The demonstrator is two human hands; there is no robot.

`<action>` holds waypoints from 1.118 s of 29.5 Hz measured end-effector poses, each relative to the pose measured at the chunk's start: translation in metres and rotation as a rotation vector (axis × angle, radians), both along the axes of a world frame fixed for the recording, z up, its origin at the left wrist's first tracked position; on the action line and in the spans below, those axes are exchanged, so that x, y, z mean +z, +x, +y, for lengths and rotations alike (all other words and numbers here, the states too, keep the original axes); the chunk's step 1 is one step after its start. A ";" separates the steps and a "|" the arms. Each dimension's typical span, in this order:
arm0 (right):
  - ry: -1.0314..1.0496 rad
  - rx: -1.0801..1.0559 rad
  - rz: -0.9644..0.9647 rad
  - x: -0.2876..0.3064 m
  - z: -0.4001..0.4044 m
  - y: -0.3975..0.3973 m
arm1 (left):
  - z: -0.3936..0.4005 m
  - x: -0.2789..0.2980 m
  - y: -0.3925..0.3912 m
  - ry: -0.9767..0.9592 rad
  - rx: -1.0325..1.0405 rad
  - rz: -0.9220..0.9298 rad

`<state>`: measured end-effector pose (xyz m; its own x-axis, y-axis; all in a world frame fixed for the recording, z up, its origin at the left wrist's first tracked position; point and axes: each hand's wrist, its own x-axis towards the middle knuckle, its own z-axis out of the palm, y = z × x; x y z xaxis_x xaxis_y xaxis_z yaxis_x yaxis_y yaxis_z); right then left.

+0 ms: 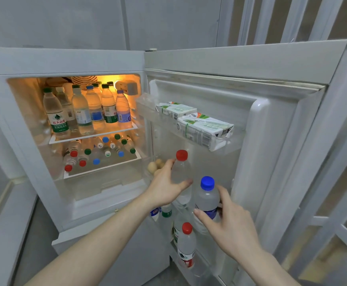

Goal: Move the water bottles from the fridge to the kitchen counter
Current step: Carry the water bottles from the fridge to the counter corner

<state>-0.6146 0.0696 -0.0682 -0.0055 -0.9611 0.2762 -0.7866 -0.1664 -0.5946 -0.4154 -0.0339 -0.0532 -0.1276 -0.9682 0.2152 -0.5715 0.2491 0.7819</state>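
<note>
Left hand (166,188) grips red-capped clear plastic water bottle (181,178), right hand (228,221) grips blue-capped clear plastic water bottle (207,201); likely full, heavy, slick—hold mid-body.

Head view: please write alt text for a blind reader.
At an open fridge door, the left hand grips a red-capped bottle and the right hand a blue-capped bottle. Many more bottles fill the lit shelves; cartons sit in the upper door rack.

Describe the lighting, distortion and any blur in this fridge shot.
Head view: warm orange light fills the fridge interior, washing out the back bottles; the door and both hands sit in cool, flat room light; wide-angle bending curves the fridge edges; the left hand and right hand look sharp.
</note>
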 end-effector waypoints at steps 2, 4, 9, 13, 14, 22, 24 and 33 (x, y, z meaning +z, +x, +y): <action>0.010 0.040 -0.008 0.002 0.002 -0.001 | -0.002 -0.005 -0.002 -0.008 0.003 0.032; 0.018 0.075 -0.018 0.003 0.002 -0.003 | 0.002 -0.007 -0.004 -0.041 0.006 0.058; 0.022 0.197 -0.023 0.009 -0.002 -0.007 | 0.019 -0.003 -0.004 -0.089 0.026 0.105; 0.034 0.258 -0.016 0.012 -0.005 -0.010 | 0.039 -0.003 0.000 -0.125 0.085 0.219; 0.037 0.271 -0.027 0.012 -0.005 -0.010 | 0.047 -0.002 0.002 -0.139 0.123 0.259; 0.015 0.341 -0.210 0.010 0.008 -0.018 | 0.101 0.015 0.021 -0.272 0.278 0.283; -0.047 0.343 -0.249 0.015 0.011 -0.020 | 0.114 0.021 0.022 -0.295 0.276 0.256; -0.121 0.386 -0.483 0.041 0.048 -0.035 | 0.163 0.036 0.014 -0.309 0.286 0.204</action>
